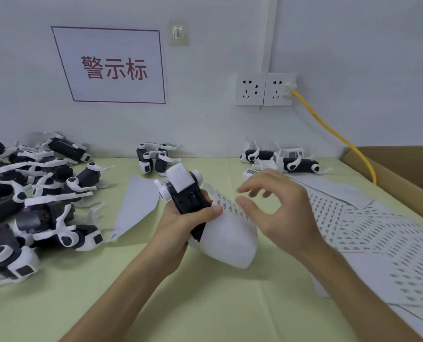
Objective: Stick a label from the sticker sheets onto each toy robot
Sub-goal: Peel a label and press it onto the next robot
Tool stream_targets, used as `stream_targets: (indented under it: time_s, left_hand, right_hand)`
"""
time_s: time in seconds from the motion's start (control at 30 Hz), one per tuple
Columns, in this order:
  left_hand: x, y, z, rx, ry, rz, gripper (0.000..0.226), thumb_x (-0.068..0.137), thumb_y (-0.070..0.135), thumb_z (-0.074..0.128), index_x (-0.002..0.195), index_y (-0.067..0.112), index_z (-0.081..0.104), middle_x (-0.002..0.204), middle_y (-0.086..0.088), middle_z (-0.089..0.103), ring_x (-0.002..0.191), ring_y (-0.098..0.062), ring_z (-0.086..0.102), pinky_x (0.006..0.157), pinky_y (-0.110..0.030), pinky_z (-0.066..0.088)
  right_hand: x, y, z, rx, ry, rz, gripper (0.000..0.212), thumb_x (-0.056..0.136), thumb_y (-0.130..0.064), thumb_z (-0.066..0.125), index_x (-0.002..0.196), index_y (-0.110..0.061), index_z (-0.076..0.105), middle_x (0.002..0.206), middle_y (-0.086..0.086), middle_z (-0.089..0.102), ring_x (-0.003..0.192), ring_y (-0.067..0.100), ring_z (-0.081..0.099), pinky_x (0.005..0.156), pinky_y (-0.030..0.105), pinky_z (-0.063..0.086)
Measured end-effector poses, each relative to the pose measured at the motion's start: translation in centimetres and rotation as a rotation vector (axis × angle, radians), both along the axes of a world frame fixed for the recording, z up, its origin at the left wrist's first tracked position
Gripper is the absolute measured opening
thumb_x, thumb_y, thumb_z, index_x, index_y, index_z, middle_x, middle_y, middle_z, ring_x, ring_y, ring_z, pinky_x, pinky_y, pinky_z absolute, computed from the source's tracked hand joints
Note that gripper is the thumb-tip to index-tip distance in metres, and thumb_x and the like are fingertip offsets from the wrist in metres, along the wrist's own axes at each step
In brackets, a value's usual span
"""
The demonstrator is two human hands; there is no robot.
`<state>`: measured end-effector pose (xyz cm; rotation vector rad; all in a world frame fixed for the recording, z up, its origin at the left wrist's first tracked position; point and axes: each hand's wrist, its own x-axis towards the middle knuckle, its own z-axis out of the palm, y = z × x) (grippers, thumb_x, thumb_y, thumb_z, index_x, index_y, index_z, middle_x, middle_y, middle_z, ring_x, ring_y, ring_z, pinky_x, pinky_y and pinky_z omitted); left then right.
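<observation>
Where the toy robot (184, 193) is sitting: it is lying in the left hand (178, 223), raised above the middle of the table (181, 304).
Long axis: it is running near to far and leaning a little left. The white block end is pointing far, toward the wall, and the black end is pointing near, toward the person.
Left hand: it is grasping the toy robot from beneath, with the thumb lying across the black body. It is also holding the curled sticker sheet (230, 240) under the toy.
Right hand (282, 215): it is hovering just right of the toy robot, over the curled sticker sheet's printed rows. Its fingers are bending loosely, thumb and forefinger apart. Blur is hiding whether a fingertip is touching the paper.
Flat sticker sheets (383, 245): they are lying overlapped on the right side of the table.
Blank sheet (139, 203): it is lying just left of the left hand.
Pile of toy robots (38, 193): it is lying jumbled at the left edge.
Far toy robots: a pair (153, 160) is sitting at the far middle against the wall, and a cluster (279, 160) is lying at the far right.
Wall: a red-bordered sign (111, 67) is hanging at the far left. A yellow cable (329, 127) is running from the right socket (279, 88) down toward the cardboard box (390, 164).
</observation>
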<state>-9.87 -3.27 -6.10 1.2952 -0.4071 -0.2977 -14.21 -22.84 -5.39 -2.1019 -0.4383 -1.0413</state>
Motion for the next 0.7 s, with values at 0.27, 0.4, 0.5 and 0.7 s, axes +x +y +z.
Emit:
stream_targets:
  time_s: [0.27,0.4,0.5,0.7]
  left_hand:
    - [-0.4,0.3,0.6,-0.05,-0.136,-0.094,0.018,0.081,0.013,0.074,0.077,0.031,0.072,0.09,0.005,0.07,0.091,-0.015,0.07,0.07,-0.019,0.053]
    - [-0.3,0.2,0.4,0.028,-0.13,-0.008,0.021,0.073,0.018,0.079,0.075,0.035,0.066,0.093,0.003,0.074,0.09,-0.018,0.067,0.065,-0.029,0.046]
    - [-0.5,0.0,0.3,0.058,-0.166,-0.002,0.019,0.075,0.018,0.078,0.074,0.036,0.07,0.095,0.001,0.076,0.089,-0.018,0.069,0.066,-0.029,0.047]
    - [-0.6,0.0,0.4,0.054,-0.237,-0.02,0.027,0.078,0.01,0.073,0.071,0.036,0.069,0.092,0.005,0.076,0.083,-0.013,0.069,0.058,-0.018,0.049]
  right_hand:
    - [0.0,1.3,-0.4,0.012,0.06,0.105,0.007,0.086,-0.013,0.08,0.092,-0.014,0.075,0.089,-0.007,0.072,0.087,0.011,0.067,0.079,0.01,0.04]
    - [-0.1,1.2,-0.4,0.056,0.071,0.103,0.008,0.084,-0.012,0.078,0.091,-0.015,0.075,0.087,-0.009,0.072,0.082,0.008,0.069,0.077,0.008,0.04]
    - [-0.1,1.5,-0.5,0.065,0.081,0.094,0.007,0.083,-0.012,0.078,0.089,-0.016,0.076,0.085,-0.01,0.072,0.079,0.006,0.069,0.076,0.008,0.041]
    - [-0.1,1.7,-0.7,0.12,0.078,0.077,0.006,0.08,-0.011,0.074,0.084,-0.012,0.079,0.082,-0.008,0.073,0.081,0.009,0.069,0.069,0.027,0.051]
